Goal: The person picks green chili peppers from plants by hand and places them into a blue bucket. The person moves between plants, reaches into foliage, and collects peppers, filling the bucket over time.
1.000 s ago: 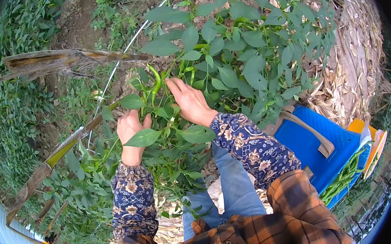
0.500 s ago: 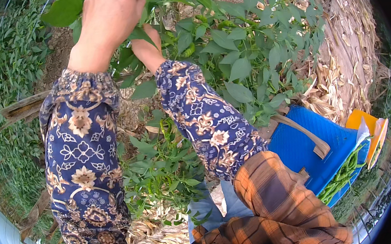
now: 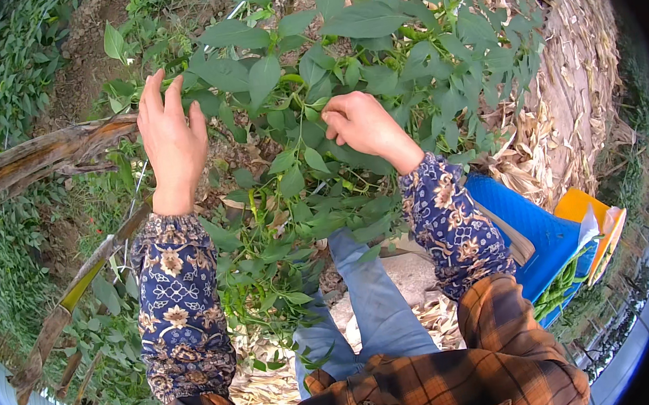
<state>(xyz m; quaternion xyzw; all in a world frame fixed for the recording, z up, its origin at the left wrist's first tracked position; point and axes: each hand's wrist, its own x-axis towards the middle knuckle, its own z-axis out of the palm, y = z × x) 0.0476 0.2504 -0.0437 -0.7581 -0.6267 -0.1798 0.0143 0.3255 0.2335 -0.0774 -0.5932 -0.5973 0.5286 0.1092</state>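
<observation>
A leafy green pepper plant [image 3: 286,143] spreads in front of me, with slim green peppers hanging among its leaves. At its left edge my left hand [image 3: 176,143] is raised, fingers stretched and apart, holding nothing I can see. My right hand [image 3: 368,125] has its fingers curled together beside a thin stem in the middle of the foliage. What lies between those fingertips, if anything, is too small to make out.
To my right stands a blue crate [image 3: 544,233] with long green peppers [image 3: 558,288] in it and an orange-yellow piece [image 3: 594,212] beyond. Dry husks [image 3: 574,78] cover the ground there. Dry stalks [image 3: 55,153] lean in from the left.
Both hands have come back from the far foliage. The left hand is lower, its fingers now spread; the right has moved right and its fingers are now visible.
</observation>
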